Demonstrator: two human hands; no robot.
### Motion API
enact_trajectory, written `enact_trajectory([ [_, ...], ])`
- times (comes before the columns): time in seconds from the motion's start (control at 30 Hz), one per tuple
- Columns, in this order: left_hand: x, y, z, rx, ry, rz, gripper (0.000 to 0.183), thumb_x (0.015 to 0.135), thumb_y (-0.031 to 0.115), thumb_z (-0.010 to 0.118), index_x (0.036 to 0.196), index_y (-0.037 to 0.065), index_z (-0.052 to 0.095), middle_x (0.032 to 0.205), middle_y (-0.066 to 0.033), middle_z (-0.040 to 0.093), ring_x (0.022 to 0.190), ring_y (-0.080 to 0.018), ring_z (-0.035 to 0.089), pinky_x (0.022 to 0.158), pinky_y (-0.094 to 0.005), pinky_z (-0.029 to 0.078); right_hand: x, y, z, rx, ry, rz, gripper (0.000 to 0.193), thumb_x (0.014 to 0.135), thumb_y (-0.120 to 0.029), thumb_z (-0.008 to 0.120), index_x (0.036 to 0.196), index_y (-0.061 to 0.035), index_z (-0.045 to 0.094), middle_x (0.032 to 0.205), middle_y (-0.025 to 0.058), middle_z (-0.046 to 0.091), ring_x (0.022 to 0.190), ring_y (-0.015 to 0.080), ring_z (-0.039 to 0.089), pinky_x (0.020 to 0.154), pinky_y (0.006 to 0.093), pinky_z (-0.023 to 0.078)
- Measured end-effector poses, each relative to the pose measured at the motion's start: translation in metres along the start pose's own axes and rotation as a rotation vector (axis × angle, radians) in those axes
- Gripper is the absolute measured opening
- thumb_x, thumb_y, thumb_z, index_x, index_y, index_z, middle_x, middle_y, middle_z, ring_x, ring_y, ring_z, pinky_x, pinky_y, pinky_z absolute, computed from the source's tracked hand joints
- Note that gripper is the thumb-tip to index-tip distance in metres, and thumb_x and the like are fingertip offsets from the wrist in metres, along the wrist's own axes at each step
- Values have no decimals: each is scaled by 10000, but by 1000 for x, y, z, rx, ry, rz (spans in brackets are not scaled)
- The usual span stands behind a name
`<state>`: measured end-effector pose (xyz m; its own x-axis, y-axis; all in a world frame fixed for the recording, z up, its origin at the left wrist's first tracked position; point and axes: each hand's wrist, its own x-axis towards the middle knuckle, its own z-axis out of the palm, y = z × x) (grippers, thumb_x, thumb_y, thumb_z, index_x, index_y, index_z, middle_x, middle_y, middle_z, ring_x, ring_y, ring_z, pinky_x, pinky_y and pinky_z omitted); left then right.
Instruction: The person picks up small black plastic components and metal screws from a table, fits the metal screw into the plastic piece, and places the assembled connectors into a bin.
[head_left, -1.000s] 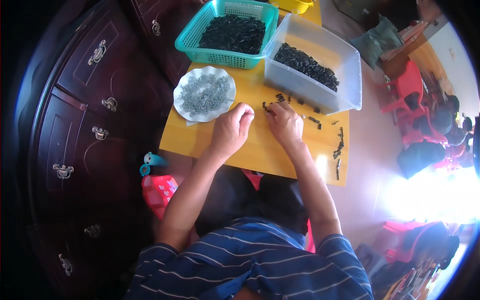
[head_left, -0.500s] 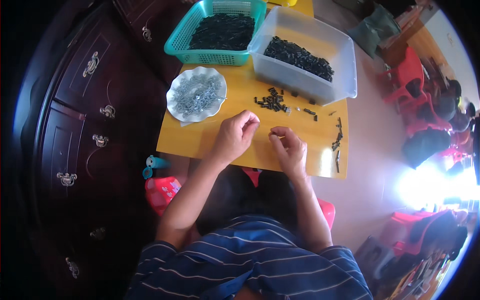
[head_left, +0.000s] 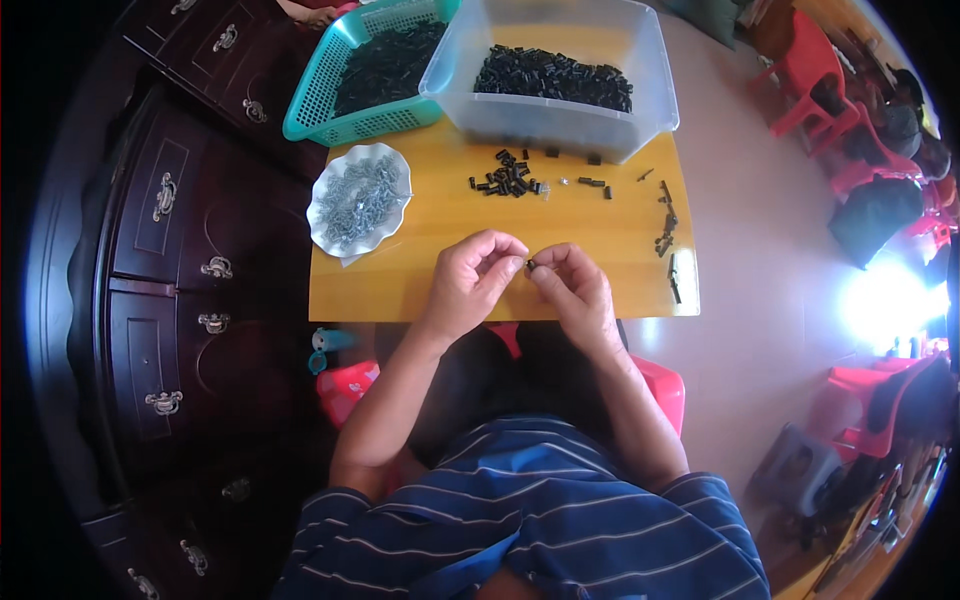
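Observation:
My left hand (head_left: 468,285) and my right hand (head_left: 580,300) meet fingertip to fingertip just above the table's near part. Between the right thumb and forefinger is a small black cylindrical piece (head_left: 531,265). The left thumb and forefinger are pinched together close against it; whatever they hold is too small to make out. Beyond the hands lies a loose pile of short black cylindrical pieces (head_left: 512,178). Left of it, a white wavy-edged plate (head_left: 319,228) holds a heap of small silvery metal parts (head_left: 357,205).
A green mesh basket (head_left: 303,118) of dark pieces and a translucent bin (head_left: 560,125) of black pieces stand at the table's (head_left: 420,245) far side. Thin black parts (head_left: 667,228) line the right edge. Another person's hand (head_left: 318,15) shows far left. A dark cabinet (head_left: 140,235) stands left.
My hands have come together, and the black piece now shows between their fingertips. The view has shifted, and another person's hand has appeared beyond the green basket.

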<state>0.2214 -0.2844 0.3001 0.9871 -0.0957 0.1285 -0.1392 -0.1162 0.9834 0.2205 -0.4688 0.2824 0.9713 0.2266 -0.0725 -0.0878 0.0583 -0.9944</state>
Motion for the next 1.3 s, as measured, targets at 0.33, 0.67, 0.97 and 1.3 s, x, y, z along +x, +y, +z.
enact_trajectory([
  [0.33, 5, 11, 0, 75, -127, 80, 113, 966, 15, 688, 1072, -16, 712, 950, -28, 697, 849, -75, 643, 784, -235, 523, -3, 1, -7, 239, -11, 60, 122, 1024, -140, 668, 1068, -27, 659, 910, -12, 662, 786, 43, 581, 731, 218, 508],
  [0.67, 46, -31, 1, 382, 105, 79, 317, 899, 54, 739, 1211, 24, 688, 944, -80, 709, 800, -175, 697, 707, -308, 560, -5, 4, -8, 494, -54, 138, 119, 1027, -136, 657, 1110, -50, 653, 985, 17, 700, 786, 41, 583, 740, 203, 495],
  [0.97, 59, -46, 7, 954, 128, 330, 282, 899, 140, 712, 1172, 71, 703, 939, -99, 651, 874, -304, 671, 751, -426, 554, -6, 1, -12, 494, -70, 190, 118, 1029, -146, 639, 1107, -58, 646, 1015, 32, 693, 798, 55, 576, 766, 215, 491],
  [1.3, 48, -40, 6, 803, 124, 305, 205, 899, 77, 693, 1102, 77, 722, 964, -93, 682, 862, -316, 684, 742, -423, 562, -6, -2, -11, 463, -52, 213, 112, 1030, -158, 635, 1097, -69, 647, 1012, 17, 687, 793, 50, 569, 770, 208, 482],
])
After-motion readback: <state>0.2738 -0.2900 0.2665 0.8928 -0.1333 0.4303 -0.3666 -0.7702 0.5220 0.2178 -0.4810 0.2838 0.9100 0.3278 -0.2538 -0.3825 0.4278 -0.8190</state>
